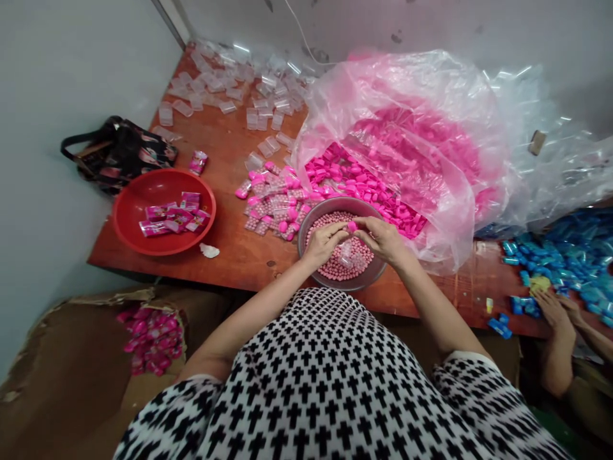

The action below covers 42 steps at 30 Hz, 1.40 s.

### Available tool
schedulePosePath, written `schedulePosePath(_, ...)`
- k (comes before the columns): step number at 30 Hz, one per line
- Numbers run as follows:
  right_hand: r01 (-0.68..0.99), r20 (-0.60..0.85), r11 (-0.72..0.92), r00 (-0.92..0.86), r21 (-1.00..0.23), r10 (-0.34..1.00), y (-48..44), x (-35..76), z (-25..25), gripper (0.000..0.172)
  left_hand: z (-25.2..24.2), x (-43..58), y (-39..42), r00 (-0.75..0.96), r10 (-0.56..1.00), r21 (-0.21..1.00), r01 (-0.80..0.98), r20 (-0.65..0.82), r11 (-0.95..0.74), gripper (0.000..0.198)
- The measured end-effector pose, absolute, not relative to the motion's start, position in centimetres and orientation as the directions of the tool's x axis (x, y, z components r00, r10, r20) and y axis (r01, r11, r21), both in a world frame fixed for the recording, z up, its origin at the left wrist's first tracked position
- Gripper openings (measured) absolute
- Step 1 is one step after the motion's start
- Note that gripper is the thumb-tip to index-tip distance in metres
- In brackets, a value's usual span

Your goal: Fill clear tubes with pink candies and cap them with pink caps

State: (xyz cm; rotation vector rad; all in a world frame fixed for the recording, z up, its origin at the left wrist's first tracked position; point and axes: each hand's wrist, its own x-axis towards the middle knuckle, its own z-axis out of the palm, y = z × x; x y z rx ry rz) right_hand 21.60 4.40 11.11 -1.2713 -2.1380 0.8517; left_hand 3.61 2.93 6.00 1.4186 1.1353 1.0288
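Observation:
Both my hands meet over a grey bowl (368, 276) of small pink beads (330, 269) at the table's front edge. My left hand (322, 245) is closed in a pinch around a small clear container, mostly hidden by the fingers. At its top shows a bright pink cap (352, 226), pinched by the thumb and fingers of my right hand (384, 239). Several empty clear containers (351, 255) lie on the beads beneath. Left of the bowl is a pile of bead-filled containers with pink caps (275, 201). Loose pink caps (364, 182) spill out just behind the bowl.
A large clear plastic bag (460, 236) covers more caps. Clear containers (230, 80) are scattered at the back. A red bowl (125, 223) holds pink packets; a black handbag (129, 150) stands behind it. At right, a co-worker's hands (555, 313) are among blue pieces (541, 255). An open carton (71, 345) stands below left.

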Motion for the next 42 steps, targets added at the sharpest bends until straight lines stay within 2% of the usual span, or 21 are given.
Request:
schedulePosePath(7, 0.632, 0.155, 0.576, -0.593, -0.519, 0.790, 3.3, 21.8, 9.7, 0.019, 6.1, 2.7, 2.8, 0.269, 0.950, 0.953, 0.212, 0.156, -0.217, 0.023)
schedulePosePath(12, 0.687, 0.150, 0.633, -0.627, -0.355, 0.764, 3.5, 21.3, 9.4, 0.018, 5.7, 2.9, 3.1, 0.290, 0.918, 0.895, 0.275, 0.272, -0.352, 0.022)
schedulePosePath(14, 0.686, 0.154, 0.618, -0.613, -0.385, 0.775, 3.9, 21.1, 9.5, 0.019, 5.8, 2.9, 3.3, 0.275, 0.922, 0.897, 0.274, 0.272, -0.346, 0.022)
schedulePosePath(15, 0.666, 0.166, 0.600, -0.597, -0.443, 0.785, 4.1, 21.0, 9.6, 0.020, 5.9, 2.8, 3.4, 0.261, 0.931, 0.914, 0.248, 0.256, -0.321, 0.022)
schedulePosePath(18, 0.507, 0.173, 0.438, -0.486, -0.743, 0.857, 4.2, 21.2, 9.8, 0.026, 6.4, 2.6, 3.5, 0.188, 0.972, 0.983, 0.089, 0.139, -0.158, 0.024)
schedulePosePath(20, 0.306, 0.073, 0.205, -0.394, -0.930, 0.916, 3.8, 21.5, 9.8, 0.036, 6.4, 2.4, 3.4, 0.121, 0.992, 1.000, -0.022, 0.025, -0.022, 0.028)
schedulePosePath(22, 0.087, -0.075, -0.047, -0.342, -0.995, 0.937, 3.2, 21.8, 9.5, 0.043, 6.2, 2.1, 3.3, 0.082, 0.994, 0.993, -0.092, -0.070, 0.078, 0.033)
schedulePosePath(25, -0.141, -0.217, -0.272, -0.314, -0.952, 0.924, 2.6, 21.8, 8.9, 0.037, 5.7, 1.7, 3.1, 0.093, 0.991, 0.992, -0.079, -0.093, 0.100, 0.036)
schedulePosePath(28, -0.255, -0.286, -0.383, -0.346, -0.888, 0.894, 2.9, 21.3, 8.5, 0.037, 5.7, 1.4, 2.9, 0.149, 0.989, 0.999, 0.035, 0.022, -0.027, 0.027)
schedulePosePath(32, -0.265, -0.392, -0.588, -0.534, -0.764, 0.749, 3.6, 20.1, 8.7, 0.049, 6.0, 1.2, 2.7, 0.214, 0.960, 0.970, 0.122, 0.181, -0.210, 0.019)
schedulePosePath(34, -0.222, -0.451, -0.687, -0.610, -0.692, 0.651, 3.9, 19.3, 8.8, 0.046, 6.1, 1.2, 2.7, 0.191, 0.958, 0.963, 0.122, 0.216, -0.242, 0.020)
schedulePosePath(36, -0.212, -0.489, -0.724, -0.610, -0.657, 0.623, 4.2, 18.2, 8.9, 0.038, 6.2, 1.2, 2.8, 0.153, 0.961, 0.962, 0.113, 0.230, -0.248, 0.022)
schedulePosePath(39, -0.280, -0.503, -0.683, -0.504, -0.674, 0.702, 4.9, 16.5, 9.0, 0.026, 6.2, 1.1, 3.5, 0.096, 0.964, 0.959, 0.122, 0.246, -0.257, 0.022)
schedulePosePath(42, -0.288, -0.515, -0.647, -0.419, -0.706, 0.748, 6.0, 14.9, 9.1, 0.027, 6.1, 0.9, 4.4, 0.059, 0.970, 0.957, 0.162, 0.235, -0.241, 0.022)
